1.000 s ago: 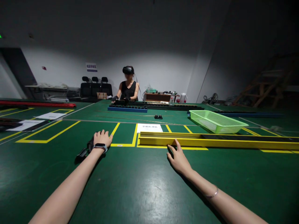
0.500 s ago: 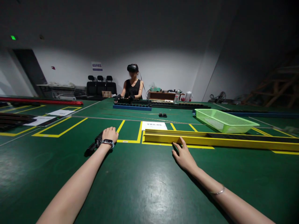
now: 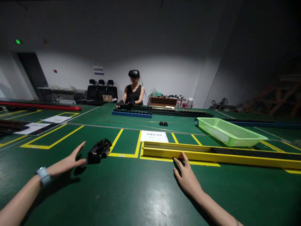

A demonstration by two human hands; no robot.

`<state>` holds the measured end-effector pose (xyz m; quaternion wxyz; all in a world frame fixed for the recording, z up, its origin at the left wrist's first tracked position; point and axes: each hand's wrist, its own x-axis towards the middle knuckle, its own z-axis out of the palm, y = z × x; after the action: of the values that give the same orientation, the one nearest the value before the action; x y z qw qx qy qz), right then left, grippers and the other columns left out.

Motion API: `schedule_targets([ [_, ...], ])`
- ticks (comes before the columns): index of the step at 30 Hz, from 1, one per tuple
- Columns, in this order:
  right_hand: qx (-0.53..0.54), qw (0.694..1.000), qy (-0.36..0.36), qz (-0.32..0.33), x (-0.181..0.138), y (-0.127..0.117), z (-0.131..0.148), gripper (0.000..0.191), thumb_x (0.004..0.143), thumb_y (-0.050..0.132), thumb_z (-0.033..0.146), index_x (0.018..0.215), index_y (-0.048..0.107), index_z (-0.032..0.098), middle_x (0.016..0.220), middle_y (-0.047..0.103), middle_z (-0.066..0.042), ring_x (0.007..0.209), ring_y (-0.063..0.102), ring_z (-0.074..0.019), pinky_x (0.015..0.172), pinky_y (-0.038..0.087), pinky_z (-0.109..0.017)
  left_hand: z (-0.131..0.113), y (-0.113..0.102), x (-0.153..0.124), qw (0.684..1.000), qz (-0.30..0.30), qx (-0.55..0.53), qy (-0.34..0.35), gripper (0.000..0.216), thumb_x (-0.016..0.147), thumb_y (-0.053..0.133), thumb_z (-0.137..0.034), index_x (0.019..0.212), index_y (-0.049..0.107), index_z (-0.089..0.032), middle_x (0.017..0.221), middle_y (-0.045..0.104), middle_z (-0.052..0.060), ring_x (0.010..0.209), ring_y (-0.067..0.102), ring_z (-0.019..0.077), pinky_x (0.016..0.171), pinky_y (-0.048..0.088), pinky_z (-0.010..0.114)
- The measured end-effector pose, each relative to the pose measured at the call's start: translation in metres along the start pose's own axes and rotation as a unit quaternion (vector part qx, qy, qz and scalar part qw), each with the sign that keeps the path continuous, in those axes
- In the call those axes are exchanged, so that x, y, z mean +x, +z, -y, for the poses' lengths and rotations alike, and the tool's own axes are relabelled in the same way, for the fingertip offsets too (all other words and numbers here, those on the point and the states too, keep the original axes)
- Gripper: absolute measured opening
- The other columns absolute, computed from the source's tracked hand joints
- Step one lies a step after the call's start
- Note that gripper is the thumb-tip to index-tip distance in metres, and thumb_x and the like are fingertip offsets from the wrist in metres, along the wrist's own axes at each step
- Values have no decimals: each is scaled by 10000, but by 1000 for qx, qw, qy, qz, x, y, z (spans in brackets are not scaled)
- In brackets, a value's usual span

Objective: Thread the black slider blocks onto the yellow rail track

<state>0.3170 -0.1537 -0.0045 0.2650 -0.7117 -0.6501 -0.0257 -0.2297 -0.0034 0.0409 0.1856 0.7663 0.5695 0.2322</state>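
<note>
My left hand [image 3: 70, 161] hovers over the green table with thumb and fingers apart, holding nothing. Just right of its fingertips lie glossy black parts [image 3: 100, 150] whose exact kind I cannot make out; a smaller dark piece [image 3: 80, 169] sits under the thumb, partly hidden. On the other side, my right hand [image 3: 188, 177] has its fingers spread, the index fingertip touching the front wall of a long yellow rail [image 3: 174, 153]. This channel-shaped rail runs off to the right edge, with a dark strip [image 3: 254, 154] inside its right part.
A light green plastic basket [image 3: 231, 141] stands behind the rail. A white printed sheet [image 3: 154, 137] lies at the rail's left end. Farther back are a small black part [image 3: 163, 123], a blue rail [image 3: 131, 114] and a person [image 3: 134, 91] wearing a headset and dark gloves.
My left hand has come off the black parts and moved left and toward me, its fingers opening. My right hand stays at the yellow rail. The view has tilted slightly upward.
</note>
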Motion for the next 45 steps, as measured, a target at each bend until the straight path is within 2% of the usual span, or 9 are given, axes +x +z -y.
schedule_targets([
  [5,-2,1000,-3,-1,0,3,-4,446,873,406,377,1270,515,205,1521,-11,-49,1341,287,-275,1091,304,-392,0,33,-18,997,-71,-13,19,1031,657,526,-698,1467,65,-258,1530,130,101,1374,218,334,1094,254,490],
  [13,-3,1000,3,5,0,0,-1,446,876,406,374,1275,509,203,1523,-17,-53,1344,279,-281,1086,312,-409,-26,38,49,992,31,75,96,960,682,596,-612,1459,127,-296,1545,28,101,1375,197,360,1050,326,480],
  [21,-1,1000,21,16,-1,-4,6,440,876,412,351,1293,491,235,1528,-57,-11,1349,276,-279,1094,304,-384,-36,65,104,978,54,162,122,850,636,599,-667,1382,372,-329,1517,206,84,1381,94,414,1069,212,573],
  [25,-5,999,21,24,-1,-6,9,442,883,392,330,1305,479,232,1528,-76,-21,1336,304,-284,1085,318,-385,-46,81,113,978,27,144,148,792,657,591,-650,1359,411,-330,1504,249,63,1382,132,385,1073,234,553],
  [31,-6,999,28,26,-2,-8,12,441,888,383,330,1303,482,218,1528,-73,-38,1340,295,-282,1084,314,-390,-91,107,111,973,37,114,195,786,686,570,-650,1362,418,-280,1476,308,90,1381,162,357,1087,227,536],
  [35,-5,999,28,26,-1,-8,11,445,883,399,346,1298,484,212,1526,-55,-43,1346,280,-275,1092,300,-386,-109,100,106,980,-35,71,181,738,770,466,-637,1404,336,-284,1521,208,59,1392,160,316,1102,214,504],
  [38,-7,999,22,23,-1,-7,9,446,879,408,353,1294,486,209,1523,-53,-45,1347,277,-260,1096,291,-376,-105,74,102,990,-79,22,119,649,852,303,-604,1370,403,-225,1462,347,77,1353,292,261,1109,224,448],
  [43,-5,1000,13,14,0,-3,3,457,870,421,369,1295,482,212,1520,-27,-46,1356,251,-248,1104,273,-378,-79,36,90,987,153,-17,50,734,680,551,-641,1264,534,-195,1311,542,89,1194,511,271,1001,398,357],
  [45,0,1000,9,12,0,-2,1,464,865,431,372,1297,481,211,1520,-17,-49,1354,251,-249,1105,270,-386,-73,35,86,981,188,-22,51,754,610,635,-604,1243,554,-203,1286,564,88,1169,534,274,985,411,346],
])
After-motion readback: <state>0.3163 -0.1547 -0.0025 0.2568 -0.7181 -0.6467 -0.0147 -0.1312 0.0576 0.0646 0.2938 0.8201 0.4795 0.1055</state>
